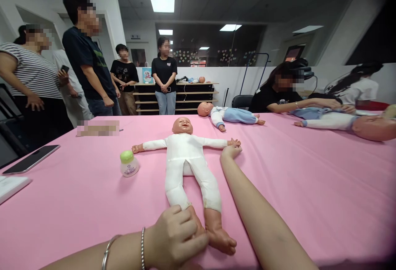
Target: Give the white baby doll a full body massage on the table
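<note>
A doll (185,148) is laid on its back on the pink table (62,216), its head set near the table's far edge and its feet pointed toward the near edge; its torso and limbs are covered in white cloth, creased at the hips, while head, hands and feet are formed in smooth tan material; the mouth is parted; both arms are stretched toward the table's sides; the legs are slightly spread; one foot is partly hidden.
</note>
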The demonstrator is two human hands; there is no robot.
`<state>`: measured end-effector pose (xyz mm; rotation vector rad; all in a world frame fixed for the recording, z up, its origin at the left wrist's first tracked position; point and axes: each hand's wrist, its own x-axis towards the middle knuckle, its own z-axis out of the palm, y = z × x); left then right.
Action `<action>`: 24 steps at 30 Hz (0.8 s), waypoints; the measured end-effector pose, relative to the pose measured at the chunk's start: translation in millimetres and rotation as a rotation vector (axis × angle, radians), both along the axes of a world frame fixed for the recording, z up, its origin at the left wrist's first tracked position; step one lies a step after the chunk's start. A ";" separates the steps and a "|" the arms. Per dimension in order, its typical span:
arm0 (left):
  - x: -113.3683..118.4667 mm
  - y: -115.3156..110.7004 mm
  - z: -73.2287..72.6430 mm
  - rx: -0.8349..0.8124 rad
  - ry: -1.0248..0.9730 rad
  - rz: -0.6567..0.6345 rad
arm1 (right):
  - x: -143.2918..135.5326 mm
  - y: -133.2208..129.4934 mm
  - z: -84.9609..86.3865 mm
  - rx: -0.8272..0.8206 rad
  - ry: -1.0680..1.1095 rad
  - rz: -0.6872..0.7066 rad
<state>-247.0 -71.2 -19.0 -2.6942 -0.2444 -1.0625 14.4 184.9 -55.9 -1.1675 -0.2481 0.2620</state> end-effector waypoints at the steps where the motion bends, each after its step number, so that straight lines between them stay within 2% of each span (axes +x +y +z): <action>1: 1.2 0.1 0.0 -0.062 0.013 0.043 | 1.0 1.0 -0.2 -0.006 -0.002 -0.005; 4: 4.1 2.4 -5.4 -0.192 0.016 0.144 | 2.1 3.4 -1.4 -0.016 -0.024 -0.015; 6: 6.6 2.1 -12.0 -0.138 0.017 0.193 | 1.6 4.4 -1.8 -0.002 -0.050 -0.012; 10: 10.3 -2.2 -24.2 0.094 0.001 0.267 | -0.9 5.0 -1.2 0.013 -0.073 -0.017; 18: 7.7 -16.5 -34.1 0.114 0.002 0.506 | -8.4 -1.2 -0.7 -0.062 -0.129 -0.034; 21: 8.6 -18.9 -32.3 0.127 -0.019 0.495 | -8.5 0.0 -2.5 -0.063 -0.153 -0.023; 24: 8.3 -19.6 -21.8 0.117 -0.088 0.434 | -7.4 0.1 -3.1 -0.097 -0.185 0.004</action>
